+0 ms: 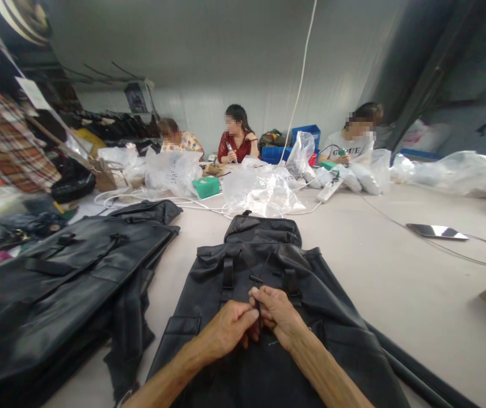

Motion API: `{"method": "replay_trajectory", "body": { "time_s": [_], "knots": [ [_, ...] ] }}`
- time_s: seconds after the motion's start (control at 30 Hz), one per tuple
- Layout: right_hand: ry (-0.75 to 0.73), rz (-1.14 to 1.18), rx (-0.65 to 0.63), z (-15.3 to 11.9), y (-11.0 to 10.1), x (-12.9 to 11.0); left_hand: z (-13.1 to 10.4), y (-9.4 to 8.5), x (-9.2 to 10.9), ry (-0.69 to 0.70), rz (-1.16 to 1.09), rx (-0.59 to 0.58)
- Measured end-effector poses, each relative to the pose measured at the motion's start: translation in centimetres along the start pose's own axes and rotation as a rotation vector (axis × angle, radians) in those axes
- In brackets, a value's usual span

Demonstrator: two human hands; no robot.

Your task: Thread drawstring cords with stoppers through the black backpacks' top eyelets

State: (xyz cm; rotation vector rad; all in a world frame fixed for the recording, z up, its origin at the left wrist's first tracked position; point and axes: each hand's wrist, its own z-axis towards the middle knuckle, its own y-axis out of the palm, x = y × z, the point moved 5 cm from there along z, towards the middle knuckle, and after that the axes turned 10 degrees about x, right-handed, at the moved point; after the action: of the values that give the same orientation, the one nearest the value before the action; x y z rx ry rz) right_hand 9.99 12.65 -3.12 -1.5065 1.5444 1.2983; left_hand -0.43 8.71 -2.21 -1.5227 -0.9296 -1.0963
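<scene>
Bag: smooth leather-like material, low sheen. Straps: woven-looking cloth, matt. Second bag: the same smooth leather-like finish, dull gloss along the folds. Tabletop: smooth, matt. From where I stand, the sacks read as thin clear plastic, crinkled, highly glossy. Phone: glass-like, reflective face. Wall: smooth, faint sheen.

Head view, one: wide, worn above the near side of the table, facing forward and down across it towards the far edge and the wall behind. Left hand and right hand close, low centre; far edge well off.
</scene>
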Motion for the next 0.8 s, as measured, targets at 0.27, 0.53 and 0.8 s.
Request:
{"method": "replay_trajectory", "body": {
  "time_s": [0.27, 0.53, 0.8],
  "knots": [
    [0.005, 0.003, 0.026, 0.2, -0.2, -0.1, 3.3, -2.7, 0.4, -0.111, -0.119, 0.25],
    [-0.018, -0.075, 0.017, 0.1, -0.8, -0.5, 4.8, -0.1, -0.6, -0.299, -0.447, 0.205],
    [-0.001, -0.188, -0.059, -0.6, -0.8, -0.3, 6.1, -0.6, -0.9, -0.304, -0.559, 0.286]
  ]
}}
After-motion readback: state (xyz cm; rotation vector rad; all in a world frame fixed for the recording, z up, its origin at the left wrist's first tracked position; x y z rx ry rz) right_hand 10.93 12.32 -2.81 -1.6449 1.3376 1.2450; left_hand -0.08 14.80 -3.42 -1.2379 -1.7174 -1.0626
